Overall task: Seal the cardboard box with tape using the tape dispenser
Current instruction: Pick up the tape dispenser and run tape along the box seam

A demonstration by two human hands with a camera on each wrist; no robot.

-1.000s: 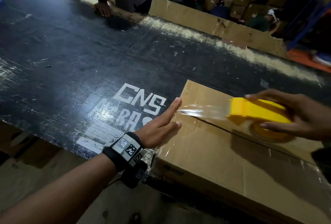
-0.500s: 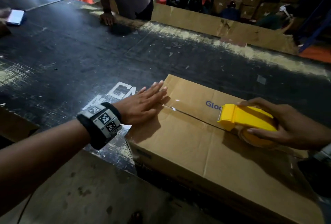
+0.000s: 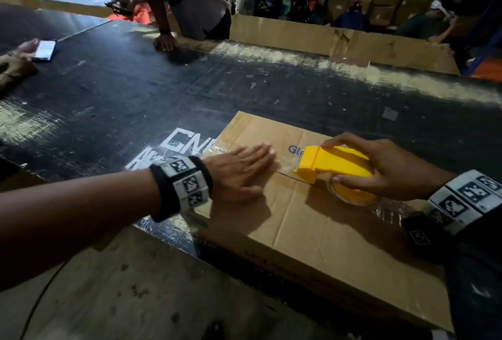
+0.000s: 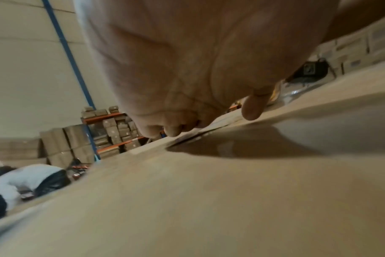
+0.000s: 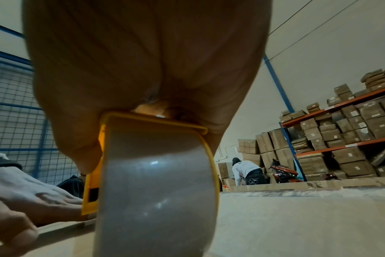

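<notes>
- Left hand (image 3: 239,171) lies flat, fingers straight, pressing tape (image 3: 282,161) onto the box (image 3: 312,231).
- Right hand (image 3: 391,165) curls around the yellow dispenser (image 3: 334,165), tilted on the box seam.
- Box sits on the black table (image 3: 135,89).

Tape dispenser (image 3: 335,167) on box (image 3: 326,231) (flat)
</notes>
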